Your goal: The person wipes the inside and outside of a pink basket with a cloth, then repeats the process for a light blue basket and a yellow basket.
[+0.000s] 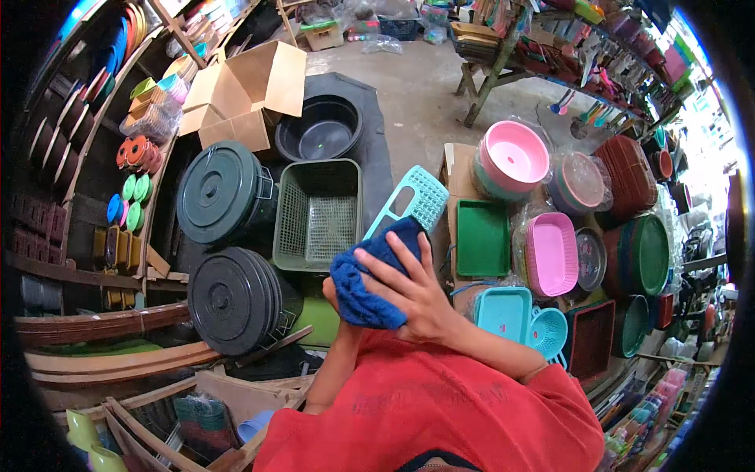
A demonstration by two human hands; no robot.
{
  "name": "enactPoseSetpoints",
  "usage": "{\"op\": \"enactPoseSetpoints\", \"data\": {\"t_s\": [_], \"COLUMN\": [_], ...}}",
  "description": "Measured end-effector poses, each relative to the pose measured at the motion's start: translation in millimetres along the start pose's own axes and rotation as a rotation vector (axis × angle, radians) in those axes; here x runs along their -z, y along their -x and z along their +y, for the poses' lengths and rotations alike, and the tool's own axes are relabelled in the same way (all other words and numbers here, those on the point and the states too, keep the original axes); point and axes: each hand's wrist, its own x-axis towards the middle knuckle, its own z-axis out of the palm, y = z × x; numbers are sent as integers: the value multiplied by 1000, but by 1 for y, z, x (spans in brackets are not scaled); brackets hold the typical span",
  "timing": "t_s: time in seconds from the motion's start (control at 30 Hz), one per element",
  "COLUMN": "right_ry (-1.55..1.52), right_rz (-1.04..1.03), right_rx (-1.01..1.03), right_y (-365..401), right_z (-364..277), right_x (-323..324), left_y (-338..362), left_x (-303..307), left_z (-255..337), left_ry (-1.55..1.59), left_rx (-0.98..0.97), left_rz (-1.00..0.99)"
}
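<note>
the right hand (405,291) is spreading its fingers a little apart across a dark blue bunched cloth (358,295), pressing flat over the folds; i cannot tell whether they are clamping on it. the left hand (333,303) is showing only partly at the cloth's left edge — its fingers are hiding, so i cannot tell whether they are closing on anything. a light blue plastic piece with a grid of holes and a long rounded slot (427,197) is sticking out beyond the cloth, slanting up and to the right, its lower end disappearing under cloth and hand. to its left a dark green rectangular plastic basket with mesh walls (283,228) is standing, and further left two round lidded tubs are sitting, one dark green (212,193), one black (228,300). behind the basket a round black plastic basin (291,145) is resting beside an open brown cardboard box (275,79). on the right a green rectangular plastic tray (483,238) is lying near pink oval plastic baskets (552,253) — turquoise rectangular trays (504,313) are lying closer to the person's red shirt (440,405).
</note>
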Motion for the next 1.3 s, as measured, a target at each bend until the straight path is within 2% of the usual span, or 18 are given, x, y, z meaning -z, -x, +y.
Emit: {"op": "enactPoseSetpoints", "data": {"t_s": [0.07,0.17,0.27,0.4,0.47,0.5,0.67,0.73,0.77,0.8,0.87,0.9,0.93,1.0,1.07,1.13,1.17,1.3], "right_ry": [-29,9,-330,-130,-124,-123,-82,-35,-85,-134,-167,-202,-199,-84,-72,-73,-60,32], "right_rz": [87,245,320,128,46,48,169,222,264,308,291,271,275,306,292,282,274,268], "right_rx": [-15,-218,-562,-349,-222,-224,-262,-257,-318,-376,-434,-499,-502,-222,-166,-114,-118,-127], "right_y": [0,-21,-25,-26,-19,-13,1,-6,-9,-14,-31,-35,-37,-37,-31,-23,-20,-3], "right_z": [19,63,105,68,50,43,51,70,75,80,81,80,80,82,82,77,70,55], "right_x": [7,32,39,36,18,9,-19,-15,-12,-9,7,12,11,7,1,-5,-7,-13], "left_y": [-44,-53,-57,-52,-48,-48,-27,-52,-66,-68,-70,-69,-65,-52,-48,-42,-45,-36], "left_x": [28,35,35,19,8,-3,-19,-6,2,-1,-9,-7,-12,-25,-24,-27,-23,-17], "left_z": [49,55,63,64,66,74,38,47,53,56,66,72,70,62,61,67,73,64], "left_ry": [794,657,639,695,749,1345,1229,968,862,863,843,937,939,1088,1036,1513,1626,1757], "left_rx": [473,413,344,358,574,792,718,406,404,401,136,361,359,465,394,761,812,1066], "left_rz": [83,84,83,2,-107,34,-156,-576,-772,-770,-642,-697,-701,-589,-568,-314,-257,-354]}}
